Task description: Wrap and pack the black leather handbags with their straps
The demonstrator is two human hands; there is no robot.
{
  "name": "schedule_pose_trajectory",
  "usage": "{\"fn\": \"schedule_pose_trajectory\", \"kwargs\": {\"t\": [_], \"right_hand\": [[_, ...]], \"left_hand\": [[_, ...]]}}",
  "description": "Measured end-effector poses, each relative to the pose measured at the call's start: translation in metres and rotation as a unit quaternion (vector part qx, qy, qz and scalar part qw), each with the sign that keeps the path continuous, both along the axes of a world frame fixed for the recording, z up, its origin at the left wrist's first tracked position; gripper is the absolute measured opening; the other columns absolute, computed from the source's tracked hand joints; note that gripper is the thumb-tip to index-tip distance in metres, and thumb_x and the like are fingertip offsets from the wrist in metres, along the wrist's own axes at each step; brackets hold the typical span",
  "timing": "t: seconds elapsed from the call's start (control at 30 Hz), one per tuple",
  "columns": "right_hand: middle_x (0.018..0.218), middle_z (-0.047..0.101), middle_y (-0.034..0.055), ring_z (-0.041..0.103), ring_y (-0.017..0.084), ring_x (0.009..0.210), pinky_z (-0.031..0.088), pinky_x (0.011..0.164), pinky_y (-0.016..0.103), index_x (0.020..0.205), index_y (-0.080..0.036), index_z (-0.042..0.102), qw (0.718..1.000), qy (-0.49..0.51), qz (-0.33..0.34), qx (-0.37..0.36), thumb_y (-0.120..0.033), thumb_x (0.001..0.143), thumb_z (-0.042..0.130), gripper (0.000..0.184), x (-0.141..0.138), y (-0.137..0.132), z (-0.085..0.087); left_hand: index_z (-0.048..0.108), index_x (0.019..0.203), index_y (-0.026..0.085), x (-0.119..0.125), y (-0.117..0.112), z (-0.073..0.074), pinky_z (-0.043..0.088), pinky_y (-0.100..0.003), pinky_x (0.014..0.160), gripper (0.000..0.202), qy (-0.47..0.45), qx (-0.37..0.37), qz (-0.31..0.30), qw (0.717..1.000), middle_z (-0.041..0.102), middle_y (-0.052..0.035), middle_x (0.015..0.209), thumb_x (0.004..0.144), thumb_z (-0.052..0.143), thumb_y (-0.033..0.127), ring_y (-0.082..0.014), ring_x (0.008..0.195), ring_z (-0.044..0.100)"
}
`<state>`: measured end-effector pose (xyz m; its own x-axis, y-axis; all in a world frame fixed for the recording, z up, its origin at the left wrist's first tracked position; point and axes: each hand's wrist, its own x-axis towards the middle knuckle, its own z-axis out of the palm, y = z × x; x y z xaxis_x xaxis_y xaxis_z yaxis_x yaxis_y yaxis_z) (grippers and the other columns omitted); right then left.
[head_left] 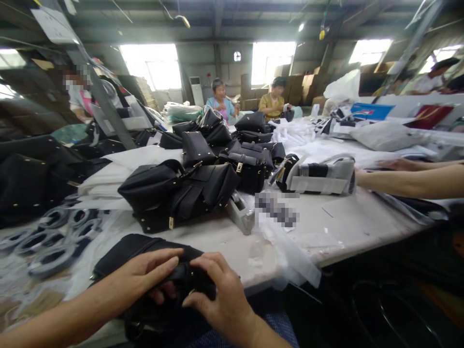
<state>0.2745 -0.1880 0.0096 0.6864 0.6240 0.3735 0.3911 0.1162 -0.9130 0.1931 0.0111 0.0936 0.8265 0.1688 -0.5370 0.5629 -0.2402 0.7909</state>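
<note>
Far left we have grey rings (pixel 54 261) scattered on the table (pixel 348 220), then a stack of white sheets (pixel 108 181) behind them. Next, our black bag (pixel 132 246): at the near edge of the table, right under the hands, the lower part lost in shadow, so we can't tell how much hangs over. Left hand (pixel 155 273) lies across it, fingers above and below a dark fold, grip closed on the bag. Standing bags (pixel 181 191), also black, crowd just beyond. Right hand (pixel 221 287) comes in from the other side: thumb and forefinger apart, part of the bag between them; we can't tell if that grip pinches. Handling, our guess: fairly light, soft leather-like body that sags, not slippery, easy to scuff, metal studs could scratch. We'd take hold at the thicker seams or the strap base, supporting the underside, rather than squeezing the slack panels. Further right, a wrapped bag (pixel 319 179) in clear film, then another person's forearm (pixel 409 181) reaching over the table.
</note>
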Motion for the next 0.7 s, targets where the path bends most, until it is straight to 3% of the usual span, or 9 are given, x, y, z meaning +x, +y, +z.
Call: {"fn": "schedule_pose_trajectory", "kwargs": {"t": [0.07, 0.13, 0.2, 0.27, 0.33, 0.47, 0.53, 0.6, 0.7], "right_hand": [[0.117, 0.066, 0.0057, 0.064, 0.022, 0.109, 0.051, 0.097, 0.03, 0.123, -0.026, 0.069, 1.0, -0.012, 0.024, -0.014, -0.022, 0.077, 0.086, 0.049, 0.004, -0.001, 0.004], [0.112, 0.069, 0.0043, 0.066, 0.02, 0.106, 0.051, 0.096, 0.028, 0.117, -0.026, 0.072, 0.999, -0.012, 0.042, -0.033, -0.015, 0.084, 0.078, 0.035, 0.012, -0.001, 0.012], [0.104, 0.07, 0.003, 0.066, 0.019, 0.102, 0.051, 0.093, 0.028, 0.109, -0.024, 0.073, 0.998, -0.024, 0.042, -0.042, -0.01, 0.087, 0.071, 0.026, 0.026, 0.003, 0.021], [0.101, 0.07, 0.0028, 0.066, 0.019, 0.099, 0.051, 0.09, 0.028, 0.104, -0.022, 0.071, 0.997, -0.056, 0.018, -0.042, -0.009, 0.088, 0.068, 0.02, 0.046, 0.009, 0.028], [0.097, 0.07, 0.0027, 0.066, 0.018, 0.095, 0.052, 0.087, 0.028, 0.099, -0.02, 0.07, 0.994, -0.093, -0.023, -0.046, -0.01, 0.09, 0.063, 0.016, 0.068, 0.019, 0.031], [0.097, 0.071, 0.0057, 0.068, 0.021, 0.094, 0.054, 0.089, 0.035, 0.096, -0.02, 0.072, 0.983, -0.15, -0.088, -0.059, -0.009, 0.089, 0.056, 0.02, 0.098, 0.036, 0.031], [0.109, 0.07, 0.0101, 0.066, 0.024, 0.106, 0.051, 0.098, 0.042, 0.107, -0.02, 0.071, 0.976, -0.17, -0.128, -0.051, -0.01, 0.092, 0.05, 0.027, 0.092, 0.039, 0.034], [0.122, 0.067, 0.0119, 0.061, 0.025, 0.117, 0.047, 0.105, 0.044, 0.121, -0.022, 0.067, 0.966, -0.213, -0.14, -0.03, -0.014, 0.098, 0.047, 0.031, 0.073, 0.041, 0.043], [0.135, 0.064, 0.0101, 0.058, 0.024, 0.127, 0.041, 0.114, 0.042, 0.135, -0.026, 0.058, 0.937, -0.347, -0.031, -0.008, -0.028, 0.101, 0.057, 0.035, 0.034, 0.049, 0.065]], "left_hand": [[0.045, 0.149, 0.017, -0.007, 0.005, 0.004, 0.053, -0.024, 0.054, 0.088, -0.01, 0.018, -0.028, 0.999, 0.075, -0.0053, 0.08, 0.081, 0.065, 0.07, -0.0218, 0.068, 0.07], [0.048, 0.149, 0.024, -0.015, 0.011, 0.011, 0.056, -0.025, 0.059, 0.082, -0.04, 0.048, -0.056, 0.997, 0.077, -0.0078, 0.103, 0.079, 0.073, 0.059, -0.0253, 0.083, 0.073], [0.062, 0.138, 0.03, -0.023, 0.016, 0.024, 0.059, -0.028, 0.079, 0.066, -0.079, 0.101, -0.067, 0.989, 0.074, -0.0052, 0.122, 0.076, 0.079, 0.046, -0.0289, 0.104, 0.071], [0.072, 0.124, 0.031, -0.03, 0.02, 0.038, 0.055, -0.029, 0.094, 0.051, -0.105, 0.163, -0.061, 0.979, 0.075, -0.0026, 0.122, 0.074, 0.08, 0.039, -0.0306, 0.112, 0.068], [0.077, 0.114, 0.03, -0.037, 0.02, 0.05, 0.056, -0.029, 0.092, 0.042, -0.112, 0.194, -0.046, 0.974, 0.078, -0.0022, 0.111, 0.073, 0.078, 0.039, -0.0308, 0.106, 0.07], [0.08, 0.103, 0.028, -0.053, 0.021, 0.057, 0.059, -0.028, 0.065, 0.044, -0.11, 0.188, -0.001, 0.976, 0.079, -0.003, 0.088, 0.067, 0.075, 0.052, -0.0261, 0.071, 0.07], [0.08, 0.104, 0.028, -0.062, 0.027, 0.053, 0.056, -0.028, 0.055, 0.049, -0.113, 0.196, 0.008, 0.974, 0.077, -0.0026, 0.08, 0.068, 0.071, 0.061, -0.0219, 0.056, 0.064], [0.078, 0.109, 0.029, -0.069, 0.034, 0.049, 0.056, -0.028, 0.054, 0.056, -0.126, 0.2, 0.016, 0.972, 0.077, -0.0028, 0.08, 0.071, 0.066, 0.068, -0.0206, 0.054, 0.061], [0.078, 0.112, 0.031, -0.074, 0.036, 0.046, 0.058, -0.028, 0.063, 0.058, -0.168, 0.197, 0.052, 0.965, 0.079, -0.0031, 0.095, 0.071, 0.067, 0.071, -0.0235, 0.068, 0.068]]}}
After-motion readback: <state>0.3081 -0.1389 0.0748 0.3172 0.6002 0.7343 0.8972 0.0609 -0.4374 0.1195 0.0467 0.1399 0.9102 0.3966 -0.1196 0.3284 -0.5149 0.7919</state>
